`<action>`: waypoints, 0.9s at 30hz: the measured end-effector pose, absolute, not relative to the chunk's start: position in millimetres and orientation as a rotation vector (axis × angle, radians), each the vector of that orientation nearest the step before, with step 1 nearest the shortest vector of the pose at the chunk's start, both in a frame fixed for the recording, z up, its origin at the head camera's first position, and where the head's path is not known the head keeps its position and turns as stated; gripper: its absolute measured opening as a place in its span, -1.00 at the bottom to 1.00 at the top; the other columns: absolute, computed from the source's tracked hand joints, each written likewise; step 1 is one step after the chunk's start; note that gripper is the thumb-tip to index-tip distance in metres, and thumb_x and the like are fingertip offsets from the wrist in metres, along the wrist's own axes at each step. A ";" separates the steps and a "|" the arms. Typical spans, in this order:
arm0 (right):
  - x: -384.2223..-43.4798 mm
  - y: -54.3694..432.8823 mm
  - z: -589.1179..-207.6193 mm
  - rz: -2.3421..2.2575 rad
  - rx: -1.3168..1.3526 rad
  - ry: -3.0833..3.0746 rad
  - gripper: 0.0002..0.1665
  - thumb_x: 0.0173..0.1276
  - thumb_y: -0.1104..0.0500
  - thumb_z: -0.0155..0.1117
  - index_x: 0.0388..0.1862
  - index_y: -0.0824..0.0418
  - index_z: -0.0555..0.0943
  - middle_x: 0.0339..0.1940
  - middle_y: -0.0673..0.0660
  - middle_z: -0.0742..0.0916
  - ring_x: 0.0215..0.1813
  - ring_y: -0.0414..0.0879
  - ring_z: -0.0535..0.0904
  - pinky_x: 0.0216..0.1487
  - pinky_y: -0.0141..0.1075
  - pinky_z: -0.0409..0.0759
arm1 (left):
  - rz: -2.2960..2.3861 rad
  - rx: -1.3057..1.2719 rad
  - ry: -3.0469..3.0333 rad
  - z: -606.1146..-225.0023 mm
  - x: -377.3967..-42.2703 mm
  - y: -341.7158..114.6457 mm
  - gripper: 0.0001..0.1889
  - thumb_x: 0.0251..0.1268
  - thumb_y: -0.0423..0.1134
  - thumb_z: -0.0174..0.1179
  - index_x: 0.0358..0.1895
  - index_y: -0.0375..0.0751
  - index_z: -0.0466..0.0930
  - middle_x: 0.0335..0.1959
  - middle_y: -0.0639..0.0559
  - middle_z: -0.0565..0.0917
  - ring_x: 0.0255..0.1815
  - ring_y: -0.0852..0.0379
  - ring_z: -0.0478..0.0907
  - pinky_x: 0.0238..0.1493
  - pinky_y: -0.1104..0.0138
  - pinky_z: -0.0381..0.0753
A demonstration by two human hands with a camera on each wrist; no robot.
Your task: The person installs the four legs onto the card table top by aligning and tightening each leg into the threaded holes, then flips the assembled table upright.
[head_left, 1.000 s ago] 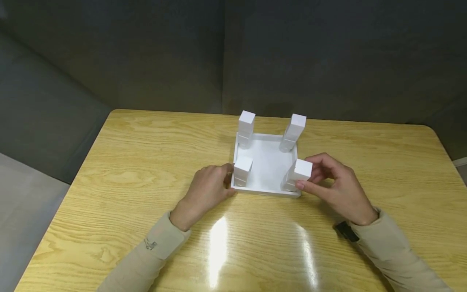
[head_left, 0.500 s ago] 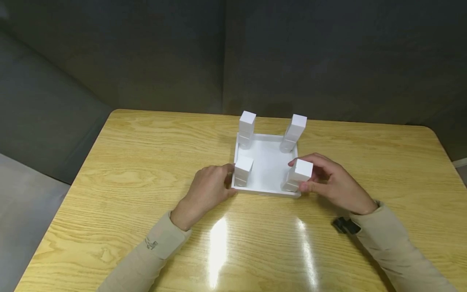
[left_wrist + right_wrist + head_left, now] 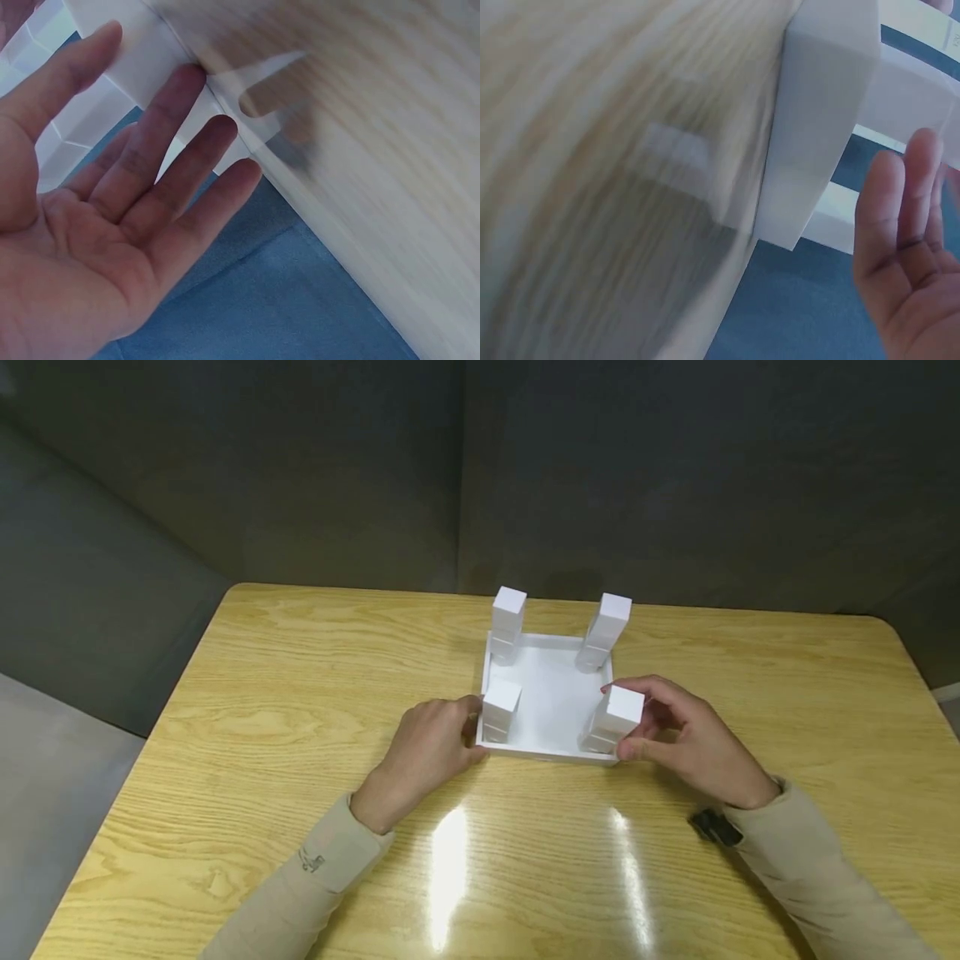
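A white square tray [image 3: 554, 693] lies on the table with a white block column standing in each corner. Against its left front corner rests my left hand [image 3: 431, 739]; in the left wrist view the fingers [image 3: 176, 180] are fairly straight and the thumb lies near the white wall. My right hand [image 3: 693, 735] holds the front right column [image 3: 617, 717], thumb low at the front and a fingertip showing behind it. In the right wrist view its outer fingers [image 3: 881, 202] stand extended beside the tray's side wall [image 3: 825, 112]. The columns show seams between stacked parts.
Other columns stand at the front left [image 3: 501, 710], back left [image 3: 507, 618] and back right [image 3: 606, 627]. A shiny wooden table [image 3: 315, 677] carries the tray, with dark panels [image 3: 337, 477] behind it.
My right thumb has moved from the column's upper front face to lower on its right, and a finger now reaches behind it. The left hand and tray stay essentially in place.
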State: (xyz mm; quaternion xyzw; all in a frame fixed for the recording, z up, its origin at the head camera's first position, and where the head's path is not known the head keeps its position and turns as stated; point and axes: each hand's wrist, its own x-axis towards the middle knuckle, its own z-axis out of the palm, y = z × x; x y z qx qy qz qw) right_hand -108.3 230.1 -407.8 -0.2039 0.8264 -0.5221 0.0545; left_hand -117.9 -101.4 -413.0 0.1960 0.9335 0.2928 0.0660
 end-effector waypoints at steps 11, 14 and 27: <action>-99.9 231.2 -411.9 -1.033 -0.445 2.839 -0.35 0.21 -0.09 0.78 0.07 0.19 0.62 -0.31 0.05 0.64 -0.37 -0.10 0.51 -0.34 -0.31 0.50 | 0.888 0.601 2.807 -412.2 -115.2 -101.6 -0.43 0.14 -0.36 0.70 0.19 -0.51 0.71 -0.36 -0.05 0.76 -0.38 0.10 0.61 -0.30 0.20 0.63; -97.1 226.7 -413.0 -0.816 -0.465 2.871 -0.36 0.21 -0.23 0.74 -0.10 0.16 0.61 -0.41 -0.04 0.59 -0.42 -0.14 0.44 -0.41 -0.26 0.42 | 0.905 0.587 2.794 -411.8 -114.9 -103.3 -0.40 0.17 -0.34 0.69 0.25 -0.49 0.69 -0.30 -0.07 0.78 -0.32 0.07 0.66 -0.24 0.16 0.66; -91.6 204.8 -418.3 -0.500 -0.546 3.019 -0.40 0.21 -0.14 0.75 -0.61 0.03 0.47 -0.63 -0.08 0.49 -0.56 -0.16 0.41 -0.59 -0.13 0.43 | 1.177 0.465 2.650 -413.1 -109.7 -98.7 -0.32 0.20 -0.47 0.62 0.38 -0.56 0.56 0.07 -0.33 0.78 0.02 -0.12 0.74 0.05 0.07 0.76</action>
